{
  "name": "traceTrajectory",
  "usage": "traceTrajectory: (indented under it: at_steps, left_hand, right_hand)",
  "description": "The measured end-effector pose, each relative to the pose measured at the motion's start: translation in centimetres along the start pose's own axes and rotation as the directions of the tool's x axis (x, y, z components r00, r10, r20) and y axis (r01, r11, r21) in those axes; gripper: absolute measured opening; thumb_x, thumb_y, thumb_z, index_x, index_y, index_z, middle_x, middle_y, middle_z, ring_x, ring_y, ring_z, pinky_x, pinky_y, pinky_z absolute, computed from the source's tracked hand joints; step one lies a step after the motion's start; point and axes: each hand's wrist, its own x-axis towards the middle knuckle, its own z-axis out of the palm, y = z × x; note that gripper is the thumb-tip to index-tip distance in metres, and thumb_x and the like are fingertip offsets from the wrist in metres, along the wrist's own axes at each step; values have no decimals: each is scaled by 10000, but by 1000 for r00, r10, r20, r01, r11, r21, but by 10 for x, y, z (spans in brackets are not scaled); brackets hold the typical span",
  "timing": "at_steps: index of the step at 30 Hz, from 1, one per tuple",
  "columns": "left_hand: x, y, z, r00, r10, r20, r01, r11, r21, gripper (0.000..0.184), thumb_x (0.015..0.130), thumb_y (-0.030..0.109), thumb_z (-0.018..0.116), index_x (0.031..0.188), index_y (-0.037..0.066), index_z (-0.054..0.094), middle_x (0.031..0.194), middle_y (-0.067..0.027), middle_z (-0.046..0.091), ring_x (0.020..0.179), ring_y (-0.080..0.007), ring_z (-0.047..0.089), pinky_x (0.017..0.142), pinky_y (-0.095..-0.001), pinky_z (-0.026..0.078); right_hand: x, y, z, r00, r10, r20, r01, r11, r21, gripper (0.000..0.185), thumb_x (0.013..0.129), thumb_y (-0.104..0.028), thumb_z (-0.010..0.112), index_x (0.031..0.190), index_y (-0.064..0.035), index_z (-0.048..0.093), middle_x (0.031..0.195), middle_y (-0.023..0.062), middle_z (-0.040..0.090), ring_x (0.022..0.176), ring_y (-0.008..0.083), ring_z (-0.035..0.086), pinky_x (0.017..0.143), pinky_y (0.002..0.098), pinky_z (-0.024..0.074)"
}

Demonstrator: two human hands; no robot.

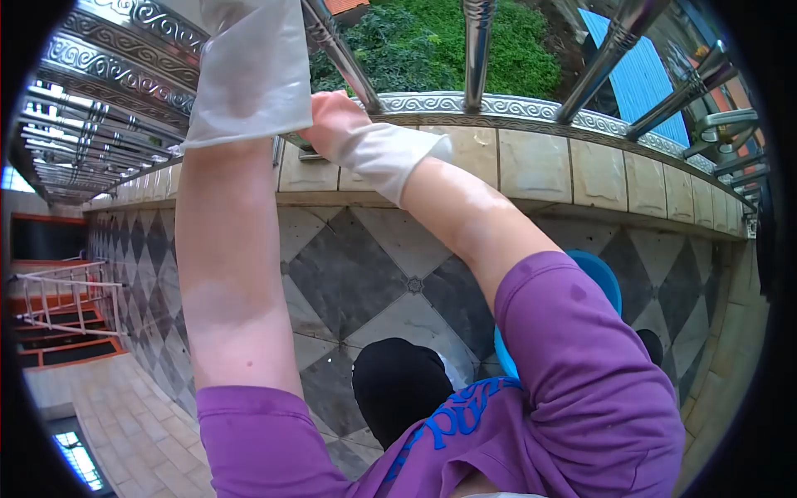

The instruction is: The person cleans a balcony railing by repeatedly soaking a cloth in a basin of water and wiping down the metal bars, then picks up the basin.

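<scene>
At upper left, a pale, wrinkled glove cuff point(249, 79) leads to the left hand, beyond the frame, beside a scroll-embossed metal railing point(124, 65). At upper center, the gloved right hand point(334, 120) bunches near its base, its grip uncertain. Right of center, a blue basin point(606, 272), contents hidden, sits on diamond-patterned tiles point(696, 303).

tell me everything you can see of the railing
The railing is shiny, silver and metal-looking, with round posts and a lower rail embossed with scrolls. It stands along the tiled ledge, looking curved here, and extends leftward; its top is partly cut off. The right hand is close to one post; contact is unclear.
</scene>
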Motion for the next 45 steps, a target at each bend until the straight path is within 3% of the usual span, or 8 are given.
traceTrajectory:
  at_steps: [5, 12, 18, 22, 29, 37, 43, 45]
  left_hand:
    - [-20, 12, -8, 997, -6, 74, 8, 1000, -26, 346, 866, 321, 622, 753, -4, 582, 574, -78, 586, 427, -172, 537, 395, -286, 405]
    - [-46, 25, -17, 990, -12, 143, 21, 998, -65, 352, 865, 327, 625, 750, -4, 591, 575, -81, 591, 420, -172, 536, 388, -286, 401]
    - [-45, 25, -15, 987, -21, 162, 34, 997, -75, 357, 865, 332, 628, 748, -4, 599, 575, -84, 596, 415, -171, 535, 382, -285, 398]
    - [-43, 29, -14, 987, -25, 161, 38, 996, -78, 360, 865, 336, 630, 746, -4, 604, 575, -86, 599, 411, -171, 534, 378, -285, 396]
    - [-42, 27, -6, 988, -34, 153, 45, 997, -69, 366, 865, 342, 633, 744, -3, 613, 575, -90, 604, 405, -171, 532, 371, -284, 392]
    - [-22, 16, 5, 995, -56, 84, 61, 996, -58, 373, 864, 349, 637, 740, -3, 624, 575, -94, 610, 398, -171, 531, 364, -284, 388]
    - [-12, 7, 11, 997, -32, 73, 39, 995, -94, 373, 870, 365, 639, 791, 1, 634, 581, -94, 614, 390, -170, 526, 352, -284, 377]
    - [-8, -3, 8, 995, 25, 97, -13, 992, -126, 374, 877, 379, 637, 844, 7, 633, 587, -93, 615, 388, -171, 522, 347, -286, 369]
  right_hand:
    - [-27, 16, -2, 955, -239, 174, 291, 860, -420, 56, 766, -117, 616, 784, -153, 655, 872, -4, 660, 831, 188, 663, 615, 375, 531]
    - [11, -23, 31, 814, 375, -444, 36, 730, 682, 52, 881, -84, 529, 886, -63, 577, 779, 12, 591, 684, 137, 603, 571, 267, 519]
    - [9, -40, 37, 908, 419, -27, -364, 817, 448, 166, 887, -162, 499, 851, -98, 647, 862, 113, 674, 848, 243, 678, 725, 334, 554]
    - [-49, -29, 166, 854, 332, 401, -490, 253, 834, 175, 882, -133, 502, 941, -66, 652, 854, 164, 660, 831, 317, 644, 755, 367, 517]
    - [-193, -21, 37, 884, 451, 121, -356, 484, 799, 185, 858, -119, 570, 1029, -61, 610, 923, 131, 657, 863, 199, 633, 783, 321, 498]
    - [-444, 100, -73, -6, 690, 724, -1000, 0, -9, 343, 818, -214, 650, 1128, -70, 614, 977, 129, 675, 924, 254, 649, 827, 355, 507]
    - [-577, 98, 32, 97, 991, 92, -941, 121, -316, 601, 728, -97, 741, 1284, -217, 544, 1389, 142, 471, 1192, 359, 521, 979, 426, 459]
    - [-613, 132, 61, 101, 980, 170, -968, 57, 245, 512, 743, -30, 716, 1223, -134, 573, 1168, 131, 624, 984, 281, 629, 861, 366, 508]
